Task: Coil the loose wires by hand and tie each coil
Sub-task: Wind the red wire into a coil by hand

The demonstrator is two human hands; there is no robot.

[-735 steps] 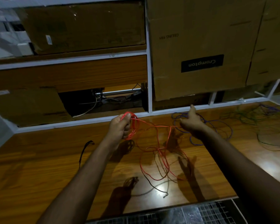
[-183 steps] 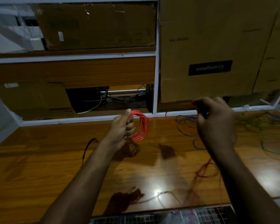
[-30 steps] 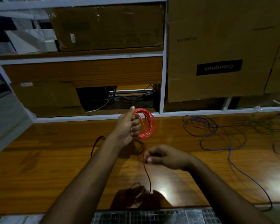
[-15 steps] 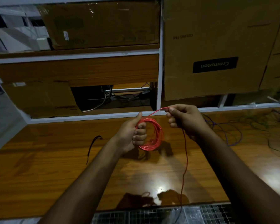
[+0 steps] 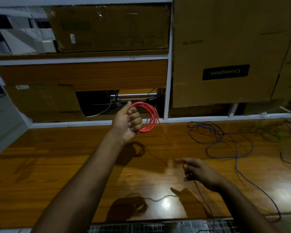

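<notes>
Currently left hand [image 5: 128, 122] grips red wire coil [image 5: 149, 117] above counter's [image 5: 57, 157] back edge; right hand [image 5: 198, 170] pinches its loose tail nearer front edge. Blue wire [image 5: 225, 142] lies right.

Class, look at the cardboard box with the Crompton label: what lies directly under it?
Under the Crompton box a second, flatter cardboard box shows its front face between white shelf posts. Its top and depth are covered.
</notes>
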